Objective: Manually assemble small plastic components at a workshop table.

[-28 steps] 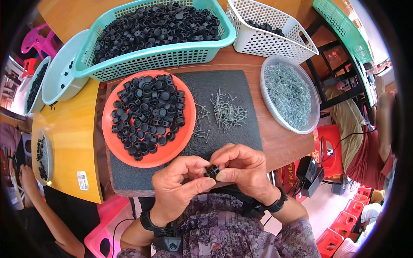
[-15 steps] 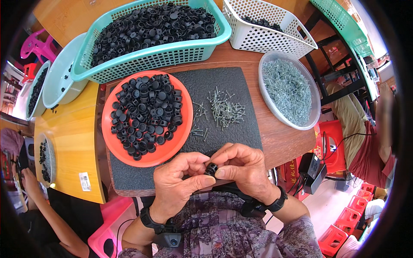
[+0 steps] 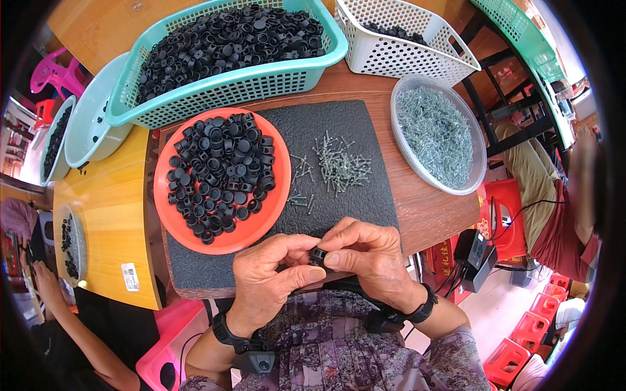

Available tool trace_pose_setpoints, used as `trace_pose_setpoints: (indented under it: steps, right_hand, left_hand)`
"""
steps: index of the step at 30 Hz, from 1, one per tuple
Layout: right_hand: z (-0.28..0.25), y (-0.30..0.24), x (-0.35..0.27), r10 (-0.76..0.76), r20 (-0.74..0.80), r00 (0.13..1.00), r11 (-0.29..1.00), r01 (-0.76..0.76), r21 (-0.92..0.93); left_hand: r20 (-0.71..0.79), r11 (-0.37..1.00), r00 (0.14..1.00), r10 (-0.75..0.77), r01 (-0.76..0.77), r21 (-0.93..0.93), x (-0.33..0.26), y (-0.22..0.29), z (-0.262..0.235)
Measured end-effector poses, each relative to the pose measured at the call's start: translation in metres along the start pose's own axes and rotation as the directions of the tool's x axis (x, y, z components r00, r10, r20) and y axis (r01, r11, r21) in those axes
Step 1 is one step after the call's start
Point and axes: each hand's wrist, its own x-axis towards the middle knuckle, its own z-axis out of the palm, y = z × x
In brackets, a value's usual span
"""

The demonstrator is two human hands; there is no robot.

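The dark mat [image 3: 339, 189] keeps screws [image 3: 339, 166] near; my left hand [image 3: 270, 277] and right hand [image 3: 365, 257] pinch one black cap [image 3: 317, 255], probably fitting it.

You are holding a small black plastic cap [image 3: 317, 255] pinched between the fingertips of your left hand [image 3: 270, 280] and your right hand [image 3: 368, 257]. It is sitting just above the near edge of the dark mat [image 3: 339, 195], mostly hidden by your fingers, so its orientation is unclear.
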Motion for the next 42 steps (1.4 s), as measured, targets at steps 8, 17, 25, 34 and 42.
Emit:
trace_pose_setpoints:
  steps: [8, 17, 25, 34, 42]
  right_hand:
    - [0.001, -0.002, 0.000, -0.012, -0.007, 1.000, 0.999, 0.012, -0.052]
    - [0.002, -0.004, 0.000, -0.141, -0.011, 0.990, 0.957, 0.134, -0.258]
    - [0.001, -0.005, 0.002, -0.228, 0.015, 0.974, 0.908, 0.218, -0.358]
    - [0.000, -0.003, 0.000, -0.260, -0.002, 0.966, 0.913, 0.245, -0.327]
    - [0.002, -0.002, -0.002, -0.182, -0.043, 0.982, 0.947, 0.164, -0.275]
  left_hand:
    - [0.020, 0.993, 0.996, -0.091, 0.092, -0.072, 0.003, 0.008, 0.001]
    - [0.128, 0.989, 0.984, -0.124, 0.132, -0.061, 0.010, 0.003, -0.005]
    - [0.153, 0.993, 0.983, -0.097, 0.105, -0.048, 0.016, 0.002, -0.005]
    - [0.128, 0.949, 0.965, -0.230, 0.252, -0.187, 0.019, 0.009, -0.001]
    - [0.072, 0.992, 0.991, -0.110, 0.114, -0.050, 0.010, 0.008, 0.005]
